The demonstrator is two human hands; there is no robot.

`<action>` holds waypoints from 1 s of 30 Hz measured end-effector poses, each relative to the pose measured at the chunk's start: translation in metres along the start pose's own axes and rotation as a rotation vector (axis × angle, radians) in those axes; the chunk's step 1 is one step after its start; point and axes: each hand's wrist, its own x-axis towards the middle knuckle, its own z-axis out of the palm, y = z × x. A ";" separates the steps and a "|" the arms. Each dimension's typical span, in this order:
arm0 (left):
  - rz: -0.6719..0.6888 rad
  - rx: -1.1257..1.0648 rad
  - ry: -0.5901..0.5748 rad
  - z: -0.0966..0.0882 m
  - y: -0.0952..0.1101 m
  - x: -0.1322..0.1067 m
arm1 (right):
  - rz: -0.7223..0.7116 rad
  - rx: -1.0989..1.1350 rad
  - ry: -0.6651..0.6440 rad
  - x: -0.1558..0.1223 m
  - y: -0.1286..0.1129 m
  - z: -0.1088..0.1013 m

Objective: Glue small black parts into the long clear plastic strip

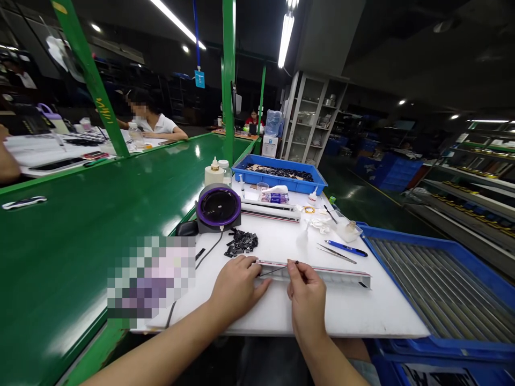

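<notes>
A long, pale channel-shaped rail [341, 276] with a red line along its edge lies across the white worktop in front of me. My left hand [237, 287] is at its left end, fingertips curled over it and thumb out to the side. Above the rail, my right hand [308, 295] pinches a thin dark strip [276, 270], which slants down left toward my left fingers. What the strip is exactly I cannot make out. Beyond my left hand lies a heap of small black pieces [242, 242]. Tweezers [337, 253] and a blue pen-like tool [346, 247] lie beyond the rail.
A round black fan-like device [219, 208] with a purple ring stands at the back left. More rails [269, 210] lie behind. A blue tray [277, 174] of black parts is at the far end, and a blue crate [442, 284] of rods is at right. A co-worker [155, 123] sits across.
</notes>
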 end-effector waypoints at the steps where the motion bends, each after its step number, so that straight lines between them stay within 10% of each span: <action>1: -0.004 -0.003 -0.009 0.000 0.000 0.000 | -0.024 -0.053 -0.011 -0.001 0.002 0.000; 25: 0.009 -0.004 0.016 -0.001 -0.001 0.001 | -0.260 -0.293 -0.117 -0.009 0.004 0.005; 30: 0.031 0.041 0.020 0.002 -0.005 0.002 | -0.315 -0.251 0.083 0.007 -0.032 -0.011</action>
